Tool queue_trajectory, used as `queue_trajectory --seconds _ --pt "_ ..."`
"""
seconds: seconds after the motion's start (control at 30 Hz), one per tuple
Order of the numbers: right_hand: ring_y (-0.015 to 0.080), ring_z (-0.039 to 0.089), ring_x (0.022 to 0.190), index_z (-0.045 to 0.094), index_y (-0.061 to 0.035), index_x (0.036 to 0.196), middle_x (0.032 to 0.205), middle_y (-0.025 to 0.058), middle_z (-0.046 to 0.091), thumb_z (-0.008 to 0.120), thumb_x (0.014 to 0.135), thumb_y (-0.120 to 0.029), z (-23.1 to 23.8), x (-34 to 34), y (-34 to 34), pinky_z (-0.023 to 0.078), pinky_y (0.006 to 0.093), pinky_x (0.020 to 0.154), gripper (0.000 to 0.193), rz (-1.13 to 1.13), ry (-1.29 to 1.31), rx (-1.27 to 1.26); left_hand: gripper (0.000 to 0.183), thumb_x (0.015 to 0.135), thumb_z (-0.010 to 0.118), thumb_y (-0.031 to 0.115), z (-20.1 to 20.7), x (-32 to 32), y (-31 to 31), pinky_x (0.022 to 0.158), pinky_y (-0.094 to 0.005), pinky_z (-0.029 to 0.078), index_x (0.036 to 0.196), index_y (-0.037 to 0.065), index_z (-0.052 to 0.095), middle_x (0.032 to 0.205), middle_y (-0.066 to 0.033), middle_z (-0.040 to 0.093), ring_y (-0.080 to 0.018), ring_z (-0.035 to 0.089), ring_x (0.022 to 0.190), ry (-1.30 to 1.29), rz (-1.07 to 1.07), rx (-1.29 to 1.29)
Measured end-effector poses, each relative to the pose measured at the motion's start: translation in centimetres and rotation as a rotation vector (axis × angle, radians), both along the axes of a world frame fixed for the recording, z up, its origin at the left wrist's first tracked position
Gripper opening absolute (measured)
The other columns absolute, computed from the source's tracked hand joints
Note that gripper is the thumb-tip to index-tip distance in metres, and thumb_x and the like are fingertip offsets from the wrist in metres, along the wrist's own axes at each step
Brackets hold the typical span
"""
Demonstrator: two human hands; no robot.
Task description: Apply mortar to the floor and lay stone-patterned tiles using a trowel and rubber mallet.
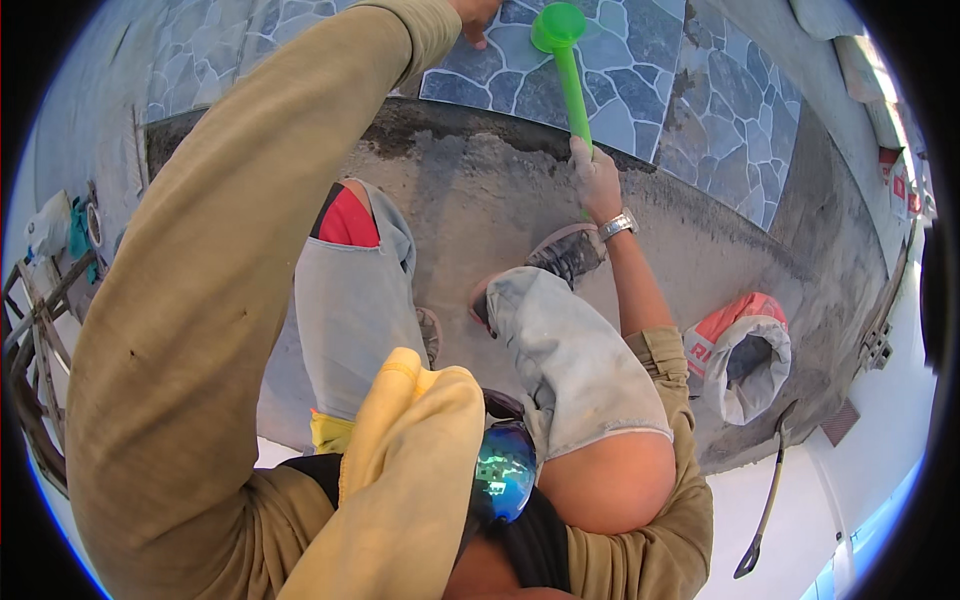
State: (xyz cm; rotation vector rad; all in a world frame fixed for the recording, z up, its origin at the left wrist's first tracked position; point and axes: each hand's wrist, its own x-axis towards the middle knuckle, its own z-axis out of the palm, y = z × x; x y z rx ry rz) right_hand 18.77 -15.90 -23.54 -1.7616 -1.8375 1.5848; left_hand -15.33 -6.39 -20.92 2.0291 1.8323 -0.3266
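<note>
My right hand (597,182), with a watch on its wrist, is closed around the handle of a bright green mallet-like tool (570,85). Its round, drum-shaped head lies over a stone-patterned tile (630,65) of blue-grey pieces with white joints; whether it touches the tile cannot be told. My left arm reaches far forward, and my left hand (476,18) is at the top edge above the same tiling. Most of its fingers are cut off by the frame, so its grip does not show.
Rough grey mortar ground (490,165) borders the tiles. To the right are an open red and white bag (748,365) and a long-handled tool (768,490). A metal frame (45,340) stands at left. Yellow cloth (400,480) hangs close in front, beside a mirrored lens (506,475).
</note>
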Motion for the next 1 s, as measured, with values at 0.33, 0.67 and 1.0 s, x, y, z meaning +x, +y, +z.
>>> queue_trajectory --seconds 0.33,0.67,1.0 --pt "0.0101 0.050 0.048 0.060 -0.0018 0.079 0.060 0.0029 0.057 0.058 0.101 -0.041 3.4 -3.4 0.8 0.041 0.0313 0.047 0.045 -0.056 0.062 -0.053 0.118 0.062 0.094 0.038 -1.1 -1.1 -1.5 0.116 -0.0545 0.036 0.152 -0.004 0.030 0.161 -0.0301 0.024 -0.0461 0.034 0.145 0.101 0.147 -0.031" --pt "0.0053 0.045 0.051 0.054 -0.0071 0.075 0.059 -0.0035 0.048 0.051 0.105 -0.041 1.7 -3.6 -2.0 0.036 0.0253 0.048 0.045 0.050 0.210 0.129 0.112 0.063 0.094 0.032 -0.6 -3.3 -2.2 0.116 -0.0581 0.035 0.149 -0.003 0.032 0.158 -0.0338 0.026 -0.0510 0.034 0.143 -0.043 0.091 -0.022" --pt "0.0131 0.051 0.060 0.062 0.0005 0.088 0.063 0.0053 0.053 0.056 0.100 -0.045 1.5 -3.4 -2.8 0.044 0.0347 0.057 0.047 0.103 0.157 0.101 0.117 0.063 0.094 0.029 -1.2 -3.6 -2.1 0.119 -0.0571 0.028 0.153 -0.003 0.027 0.156 -0.0365 0.028 -0.0503 0.029 0.146 -0.060 0.058 0.016"
